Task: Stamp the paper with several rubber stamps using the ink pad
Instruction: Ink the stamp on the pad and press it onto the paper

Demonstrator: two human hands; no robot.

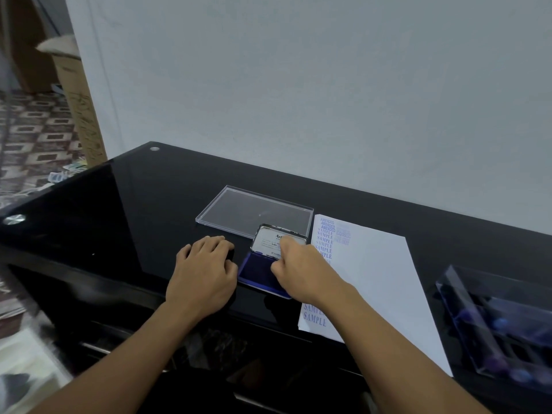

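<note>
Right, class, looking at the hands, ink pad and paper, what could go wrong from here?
The right hand is over the ink pad while its forearm crosses the paper's printed left edge, so fresh SAMPLE prints may smear. The pad sits near the desk's front edge; a hard press might slide it, since the left hand rests beside it.

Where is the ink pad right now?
In the head view, the ink pad lies open at centre, right of the left hand, under the right hand, just left of the paper.
</note>
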